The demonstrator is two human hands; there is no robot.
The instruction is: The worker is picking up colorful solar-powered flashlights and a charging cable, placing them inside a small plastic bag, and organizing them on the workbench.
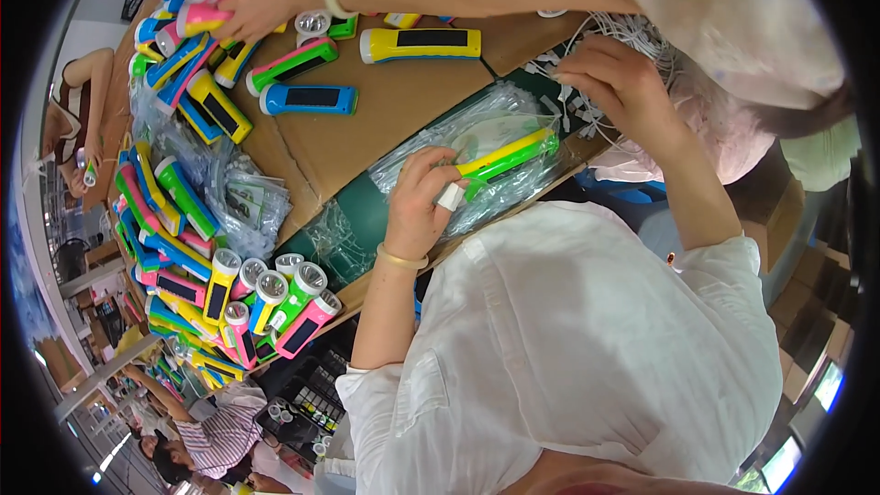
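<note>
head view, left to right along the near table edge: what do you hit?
Standing flashlight cluster → clear plastic bags → left hand → yellow-green flashlight in a bag → right hand.

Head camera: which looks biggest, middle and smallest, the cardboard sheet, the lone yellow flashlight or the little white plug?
1. Cardboard sheet, by far the largest.
2. Yellow flashlight lying alone on it.
3. White plug at the left hand, the smallest.

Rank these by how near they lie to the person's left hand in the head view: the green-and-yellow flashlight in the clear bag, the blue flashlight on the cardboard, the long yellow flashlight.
From the left hand:
1. Green-and-yellow flashlight, in the clear bag, touching the hand.
2. Blue flashlight, up and to the left on the cardboard.
3. Long yellow flashlight, farthest, toward the top.
</note>
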